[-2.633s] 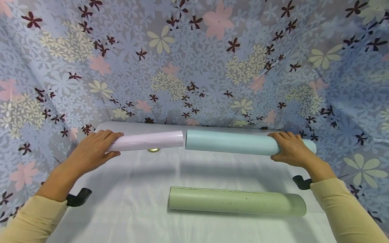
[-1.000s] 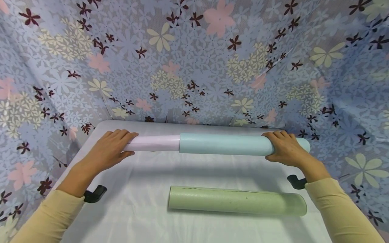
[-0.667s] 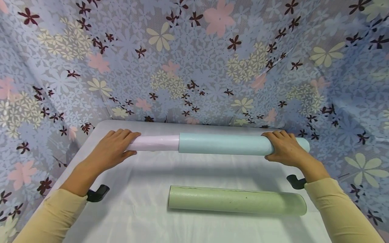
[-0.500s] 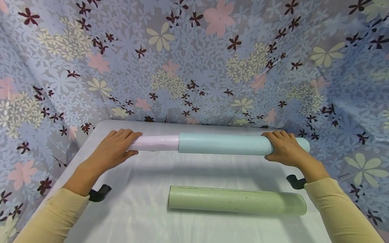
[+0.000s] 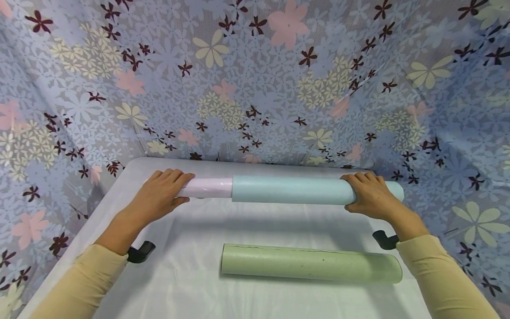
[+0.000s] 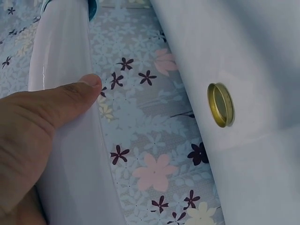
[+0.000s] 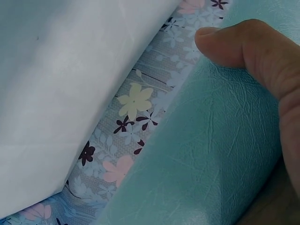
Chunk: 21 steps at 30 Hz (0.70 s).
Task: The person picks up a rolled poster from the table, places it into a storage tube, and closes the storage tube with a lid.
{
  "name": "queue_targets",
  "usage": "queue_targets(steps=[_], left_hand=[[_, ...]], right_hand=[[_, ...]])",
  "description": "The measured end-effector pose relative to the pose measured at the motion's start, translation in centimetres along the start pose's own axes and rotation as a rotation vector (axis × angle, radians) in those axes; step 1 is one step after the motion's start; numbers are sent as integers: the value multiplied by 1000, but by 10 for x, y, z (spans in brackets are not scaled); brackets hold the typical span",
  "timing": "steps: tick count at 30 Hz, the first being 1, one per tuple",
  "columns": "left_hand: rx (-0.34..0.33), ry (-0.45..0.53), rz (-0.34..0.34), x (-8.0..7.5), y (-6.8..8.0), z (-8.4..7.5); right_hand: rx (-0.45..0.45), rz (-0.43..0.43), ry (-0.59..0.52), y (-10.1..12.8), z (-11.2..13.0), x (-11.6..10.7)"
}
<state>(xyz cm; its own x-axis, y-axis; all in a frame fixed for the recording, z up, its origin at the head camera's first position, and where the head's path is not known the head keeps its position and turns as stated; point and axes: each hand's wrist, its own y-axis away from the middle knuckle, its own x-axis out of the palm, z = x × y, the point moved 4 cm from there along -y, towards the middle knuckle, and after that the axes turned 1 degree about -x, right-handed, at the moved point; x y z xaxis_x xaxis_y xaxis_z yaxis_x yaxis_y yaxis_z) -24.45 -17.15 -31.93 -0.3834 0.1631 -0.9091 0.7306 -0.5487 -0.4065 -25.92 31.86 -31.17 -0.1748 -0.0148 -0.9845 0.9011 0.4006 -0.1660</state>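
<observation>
My left hand point(image 5: 161, 195) grips a pale lilac tube point(image 5: 209, 188), thumb along the near side. That tube's right end sits inside the left mouth of a wider light-blue tube point(image 5: 291, 189). Round the blue tube's right part my right hand point(image 5: 370, 195) is curled; a short stretch shows beyond it. The left wrist view has the thumb across the glossy lilac tube point(image 6: 70, 154), with the blue rim point(image 6: 93, 10) at the top. In the right wrist view the blue tube point(image 7: 201, 136) has a creased, leathery surface. Both tubes are held above the table's far edge.
A pale green tube point(image 5: 311, 263) with a seam along its top lies on the white-covered table point(image 5: 191, 283), nearer than the hands. A gold ring-shaped piece point(image 6: 220, 105) is on the table, mostly hidden by the lilac tube in the head view. Floral cloth point(image 5: 255, 88) hangs behind.
The lilac tube was apart from the blue one at first, then entered its mouth. My left hand has moved right, and less lilac shows. My right hand and the blue tube have shifted slightly left.
</observation>
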Motion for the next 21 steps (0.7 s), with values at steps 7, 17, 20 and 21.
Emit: queue_targets(steps=[7, 17, 20, 21], left_hand=[[13, 2, -12, 3, -5, -6], [23, -5, -12, 9, -9, -12], [26, 1, -20, 9, -10, -14], [27, 2, -22, 10, -11, -15]], right_hand=[[-11, -12, -5, 0, 1, 1], [-7, -25, 5, 1, 2, 3], [-3, -27, 5, 1, 3, 2], [-2, -26, 4, 1, 4, 2]])
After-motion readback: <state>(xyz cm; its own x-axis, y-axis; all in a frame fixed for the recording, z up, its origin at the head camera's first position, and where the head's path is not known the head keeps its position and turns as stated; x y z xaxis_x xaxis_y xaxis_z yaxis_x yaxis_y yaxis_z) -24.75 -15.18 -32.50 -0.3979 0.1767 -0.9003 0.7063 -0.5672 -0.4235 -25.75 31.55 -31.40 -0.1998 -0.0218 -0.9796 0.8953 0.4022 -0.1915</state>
